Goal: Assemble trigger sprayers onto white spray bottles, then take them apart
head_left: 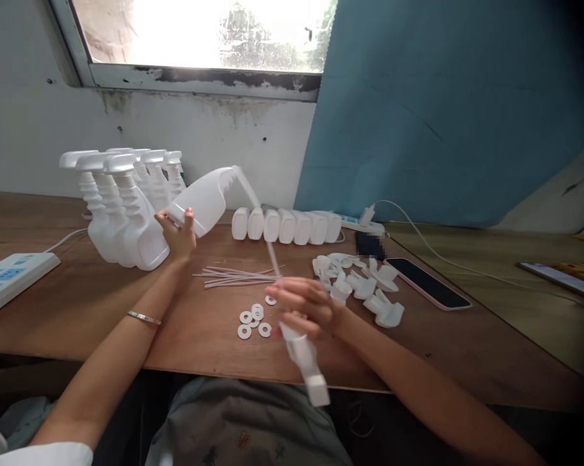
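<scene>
My left hand (179, 236) grips a white plastic spray bottle (202, 200) near its base and holds it tilted, neck up to the right. A white trigger spray head (304, 359) is in my closed right hand (306, 304), its nozzle end pointing down towards the table's front edge. From it a thin dip tube (273, 259) runs up to the bottle's mouth; motion blurs it, so I cannot tell how far it goes in. Below the bottle lie several loose tubes (238, 277). White ring washers (257, 310) are scattered left of my right hand.
Capped spray bottles (141, 226) stand at the left. A row of white bottles (286, 226) lies along the back. Loose spray heads (364, 285) are piled right of centre, beside a phone (430, 283). A power strip (15, 278) sits at the left edge; a cable crosses the right side.
</scene>
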